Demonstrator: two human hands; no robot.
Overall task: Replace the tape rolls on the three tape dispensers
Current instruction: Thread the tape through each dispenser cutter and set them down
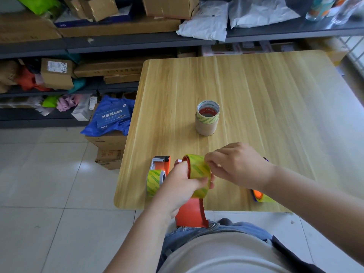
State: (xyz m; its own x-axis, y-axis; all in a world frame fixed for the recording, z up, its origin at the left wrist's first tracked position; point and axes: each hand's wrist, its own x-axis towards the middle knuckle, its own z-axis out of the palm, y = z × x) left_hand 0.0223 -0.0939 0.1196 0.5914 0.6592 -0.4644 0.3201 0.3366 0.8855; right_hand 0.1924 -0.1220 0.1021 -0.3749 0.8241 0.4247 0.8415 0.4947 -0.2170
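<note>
Tape, a light, stiff green-printed clear roll (198,173) on the orange plastic dispenser (192,212): left hand (180,191) grips both; right hand (234,164) pinches its slippery rim at two o'clock.

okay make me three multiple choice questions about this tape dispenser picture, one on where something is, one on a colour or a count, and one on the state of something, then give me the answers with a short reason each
1. Where does the stack of cores stand?
A. On the table, beyond the hands
B. On the floor
C. On the shelf

2. What colour is the dispenser being held?
A. Blue
B. Orange-red
C. Black

3. What is the right hand doing?
A. Lying flat on the table
B. Hanging idle at the table edge
C. Pinching the roll on the held dispenser

Answers:
1. A: the stack stands upright mid-table, beyond both hands.
2. B: its handle below the left hand is orange-red.
3. C: its fingertips close on the yellow-green roll, while the left hand grips the dispenser.
</note>
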